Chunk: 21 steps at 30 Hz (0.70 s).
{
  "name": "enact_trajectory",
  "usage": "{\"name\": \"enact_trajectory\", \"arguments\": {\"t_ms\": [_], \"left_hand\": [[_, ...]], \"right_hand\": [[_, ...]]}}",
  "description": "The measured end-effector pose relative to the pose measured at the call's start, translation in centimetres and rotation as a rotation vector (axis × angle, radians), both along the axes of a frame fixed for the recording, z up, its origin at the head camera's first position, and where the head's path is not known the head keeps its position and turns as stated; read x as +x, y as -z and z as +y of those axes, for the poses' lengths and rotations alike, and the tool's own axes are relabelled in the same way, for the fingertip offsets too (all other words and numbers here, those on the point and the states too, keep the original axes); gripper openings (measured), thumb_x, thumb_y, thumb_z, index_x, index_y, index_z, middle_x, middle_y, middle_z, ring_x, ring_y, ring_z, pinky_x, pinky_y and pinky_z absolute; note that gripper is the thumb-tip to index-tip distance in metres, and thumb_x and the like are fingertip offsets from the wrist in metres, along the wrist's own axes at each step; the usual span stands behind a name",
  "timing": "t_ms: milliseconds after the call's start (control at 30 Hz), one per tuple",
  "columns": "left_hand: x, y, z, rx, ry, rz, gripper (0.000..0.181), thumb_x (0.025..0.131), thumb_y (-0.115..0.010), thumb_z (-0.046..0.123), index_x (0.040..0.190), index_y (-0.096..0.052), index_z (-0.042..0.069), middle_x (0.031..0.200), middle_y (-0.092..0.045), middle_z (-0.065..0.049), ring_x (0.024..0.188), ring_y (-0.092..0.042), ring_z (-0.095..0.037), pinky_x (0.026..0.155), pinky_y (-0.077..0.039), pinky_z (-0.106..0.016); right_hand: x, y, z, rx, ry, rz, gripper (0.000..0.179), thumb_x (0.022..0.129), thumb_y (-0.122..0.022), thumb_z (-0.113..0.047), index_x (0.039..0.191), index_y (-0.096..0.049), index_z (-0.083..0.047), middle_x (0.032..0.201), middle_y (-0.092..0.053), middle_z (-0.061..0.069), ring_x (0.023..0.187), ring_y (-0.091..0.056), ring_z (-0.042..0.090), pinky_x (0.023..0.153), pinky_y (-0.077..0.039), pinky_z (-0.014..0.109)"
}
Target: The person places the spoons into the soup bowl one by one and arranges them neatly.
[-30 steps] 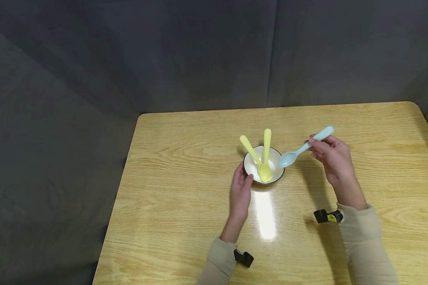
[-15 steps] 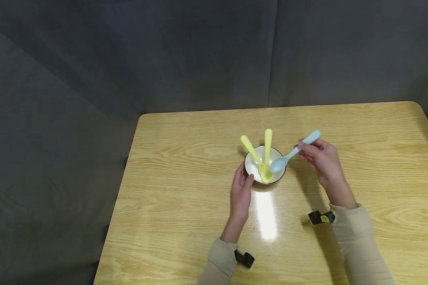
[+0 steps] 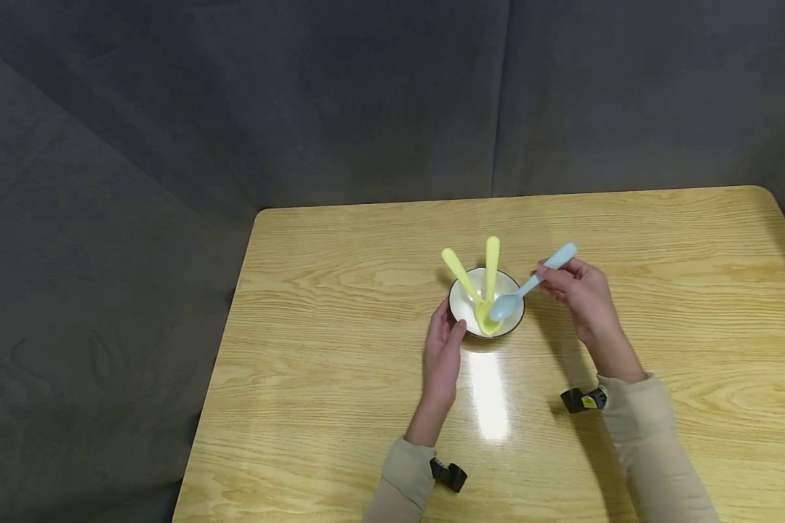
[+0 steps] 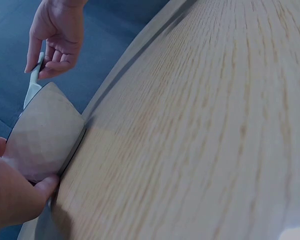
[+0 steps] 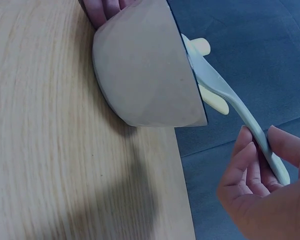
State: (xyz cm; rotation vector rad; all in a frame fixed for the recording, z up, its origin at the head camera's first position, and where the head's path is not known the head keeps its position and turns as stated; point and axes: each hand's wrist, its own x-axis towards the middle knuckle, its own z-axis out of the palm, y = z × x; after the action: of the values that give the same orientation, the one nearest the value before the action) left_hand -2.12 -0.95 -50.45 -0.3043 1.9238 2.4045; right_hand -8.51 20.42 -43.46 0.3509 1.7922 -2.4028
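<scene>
A white bowl (image 3: 464, 309) with a dark rim stands on the table. My left hand (image 3: 442, 357) grips its near left side, thumb at the rim and fingers round the outside. Two yellow spoons lean in it: the left one (image 3: 459, 269) slants left, the other (image 3: 492, 260) points away from me. Between thumb and fingertips, my right hand (image 3: 587, 299) pinches a light blue spoon (image 3: 505, 307) by its handle. Its scoop is over the bowl's right half, partly covering a yellow scoop. The right wrist view shows the blue spoon (image 5: 217, 84) crossing the rim, its tip hidden behind the bowl's wall (image 5: 145, 70).
The wood-grain table (image 3: 327, 349) extends on both sides of the bowl. Dark cloth (image 3: 379, 102) hangs behind the far edge and on the left. A black wrist camera (image 3: 448, 475) sits at the left cuff, another camera (image 3: 584, 399) at the right cuff.
My right hand has moved left and slightly nearer, bringing the blue spoon's scoop from the bowl's right rim to over its inside. The left hand and bowl have stayed almost still.
</scene>
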Motion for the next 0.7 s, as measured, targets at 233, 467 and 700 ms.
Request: {"name": "enact_trajectory", "arguments": {"t_ms": [233, 467, 700], "left_hand": [[0.00, -0.10, -0.02, 0.003, -0.003, -0.013, 0.055, 0.103, -0.059, 0.014, 0.156, -0.043, 0.010, 0.159, -0.045, -0.009, 0.147, -0.042, -0.022, 0.120, -0.035, -0.033], [-0.17, 0.01, 0.04, 0.010, -0.012, -0.011, 0.054, 0.104, -0.058, 0.013, 0.156, -0.043, 0.009, 0.159, -0.044, -0.011, 0.147, -0.041, -0.024, 0.121, -0.034, -0.034], [-0.01, -0.14, 0.04, 0.017, -0.017, -0.010, 0.054, 0.103, -0.059, 0.012, 0.155, -0.045, 0.010, 0.158, -0.046, -0.009, 0.146, -0.043, -0.022, 0.120, -0.035, -0.033]], "right_hand": [[-0.18, 0.31, -0.43, 0.024, -0.013, -0.008, 0.015, 0.096, -0.071, -0.003, 0.089, -0.075, -0.015, 0.084, -0.077, -0.006, 0.075, -0.072, 0.005, 0.067, -0.057, 0.018], [-0.44, 0.50, -0.69, 0.113, -0.054, -0.022, 0.012, 0.098, -0.071, -0.006, 0.092, -0.073, -0.016, 0.084, -0.076, -0.009, 0.079, -0.071, 0.004, 0.073, -0.058, 0.019], [-0.67, 0.75, -0.82, 0.213, -0.101, -0.041, 0.011, 0.099, -0.071, -0.010, 0.106, -0.067, -0.002, 0.087, -0.075, -0.010, 0.084, -0.070, 0.003, 0.081, -0.059, 0.021]]}}
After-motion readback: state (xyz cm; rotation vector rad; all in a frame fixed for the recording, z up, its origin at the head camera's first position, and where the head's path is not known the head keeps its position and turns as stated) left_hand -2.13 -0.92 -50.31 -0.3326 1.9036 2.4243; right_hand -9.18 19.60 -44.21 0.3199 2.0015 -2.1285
